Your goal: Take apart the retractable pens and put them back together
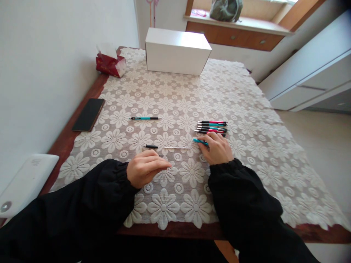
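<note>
My right hand (218, 148) rests on the lace tablecloth (246, 153) with its fingers closed on a teal pen barrel (200, 141), just below a row of several pink and teal pens (212, 127). My left hand (146, 168) lies loosely curled on the cloth and holds nothing I can see. Just beyond it lie a small black pen tip piece (151, 146) and a thin white refill (177, 147). A whole teal pen (145, 118) lies apart, further left.
A white box (177, 51) stands at the table's far side, with a red tissue pack (110, 63) to its left. A black phone (89, 114) lies by the left edge, a white device (26, 180) at the near left corner. Wall runs close on the left.
</note>
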### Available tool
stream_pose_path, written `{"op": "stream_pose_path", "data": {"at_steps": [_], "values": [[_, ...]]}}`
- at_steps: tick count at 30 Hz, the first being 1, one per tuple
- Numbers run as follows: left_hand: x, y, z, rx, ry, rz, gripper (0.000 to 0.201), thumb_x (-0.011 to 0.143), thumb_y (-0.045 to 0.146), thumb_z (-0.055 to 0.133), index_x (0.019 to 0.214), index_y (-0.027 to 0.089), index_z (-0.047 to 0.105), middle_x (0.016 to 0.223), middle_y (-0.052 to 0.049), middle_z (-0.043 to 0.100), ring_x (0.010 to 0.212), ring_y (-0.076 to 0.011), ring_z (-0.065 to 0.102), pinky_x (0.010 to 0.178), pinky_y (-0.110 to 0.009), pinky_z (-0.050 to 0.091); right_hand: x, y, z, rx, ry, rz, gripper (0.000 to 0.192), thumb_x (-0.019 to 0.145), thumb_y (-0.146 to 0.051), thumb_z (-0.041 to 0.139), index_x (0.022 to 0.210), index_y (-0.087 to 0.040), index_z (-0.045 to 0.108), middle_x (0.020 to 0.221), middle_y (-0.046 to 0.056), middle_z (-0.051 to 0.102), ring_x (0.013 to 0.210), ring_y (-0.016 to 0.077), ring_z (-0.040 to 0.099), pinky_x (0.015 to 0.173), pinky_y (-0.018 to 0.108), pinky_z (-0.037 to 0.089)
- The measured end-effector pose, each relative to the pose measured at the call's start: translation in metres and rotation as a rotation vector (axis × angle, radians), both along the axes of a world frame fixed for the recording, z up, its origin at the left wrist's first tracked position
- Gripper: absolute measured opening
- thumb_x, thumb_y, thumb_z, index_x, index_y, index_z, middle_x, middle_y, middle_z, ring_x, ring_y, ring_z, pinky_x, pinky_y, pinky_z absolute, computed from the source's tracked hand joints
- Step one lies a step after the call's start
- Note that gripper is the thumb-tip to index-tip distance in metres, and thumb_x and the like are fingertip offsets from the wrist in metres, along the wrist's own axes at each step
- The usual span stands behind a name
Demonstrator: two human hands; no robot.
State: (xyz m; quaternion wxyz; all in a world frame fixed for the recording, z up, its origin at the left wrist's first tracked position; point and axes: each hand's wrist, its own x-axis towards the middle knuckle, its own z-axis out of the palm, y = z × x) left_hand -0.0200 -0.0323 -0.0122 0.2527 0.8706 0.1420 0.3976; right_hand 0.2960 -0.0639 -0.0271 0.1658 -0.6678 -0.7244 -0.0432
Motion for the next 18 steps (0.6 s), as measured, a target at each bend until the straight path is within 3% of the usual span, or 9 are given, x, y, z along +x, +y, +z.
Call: {"op": "stream_pose_path", "data": {"at_steps": [3, 5, 9, 13, 18], "values": [[-0.001, 0.0, 0.001, -0.032, -0.034, 0.077, 0.019, 0.093, 0.01, 0.069, 0.108, 0.021, 0.073, 0.092, -0.002, 0.079, 0.078, -0.0128, 0.067, 0.074, -0.025, 0.058, -0.008, -0.002, 0.008, 0.062, 0.112, 0.075, 0.012, 0.094, -0.029, 0.061, 0.093, -0.022, 0.071, 0.098, 0.01, 0.069, 0.096, 0.0279, 0.06, 0.085, 0.042, 0.047], [-0.001, -0.001, 0.003, -0.067, -0.071, 0.13, 0.02, 0.091, 0.011, 0.071, 0.108, 0.021, 0.074, 0.091, -0.002, 0.079, 0.077, -0.0124, 0.068, 0.073, -0.024, 0.059, -0.025, -0.007, 0.017, 0.099, 0.301, 0.218, 0.01, 0.096, -0.025, 0.058, 0.095, -0.021, 0.068, 0.097, 0.009, 0.069, 0.094, 0.025, 0.061, 0.087, 0.04, 0.049], [-0.001, -0.002, 0.006, -0.113, -0.14, 0.164, 0.023, 0.087, 0.009, 0.075, 0.107, 0.02, 0.074, 0.094, -0.004, 0.079, 0.076, -0.0121, 0.071, 0.074, -0.024, 0.06, -0.066, -0.023, 0.027, -0.027, 0.581, 0.48, 0.006, 0.097, -0.022, 0.057, 0.099, -0.022, 0.063, 0.089, 0.005, 0.067, 0.082, 0.0193, 0.061, 0.075, 0.035, 0.049], [0.0, -0.002, 0.005, -0.1, -0.122, 0.153, 0.025, 0.086, 0.009, 0.077, 0.108, 0.02, 0.075, 0.093, -0.003, 0.079, 0.076, -0.0118, 0.071, 0.074, -0.023, 0.06, -0.088, -0.032, 0.022, -0.046, 0.649, 0.562, 0.005, 0.098, -0.023, 0.058, 0.1, -0.021, 0.063, 0.084, 0.003, 0.065, 0.078, 0.0177, 0.059, 0.071, 0.033, 0.047], [0.0, -0.003, 0.006, -0.101, -0.117, 0.142, 0.025, 0.086, 0.007, 0.076, 0.108, 0.02, 0.075, 0.09, -0.003, 0.078, 0.074, -0.0108, 0.069, 0.071, -0.021, 0.058, -0.088, -0.031, 0.016, -0.043, 0.632, 0.565, 0.007, 0.099, -0.024, 0.06, 0.104, -0.021, 0.065, 0.087, 0.004, 0.067, 0.08, 0.0179, 0.059, 0.072, 0.032, 0.047]]}}
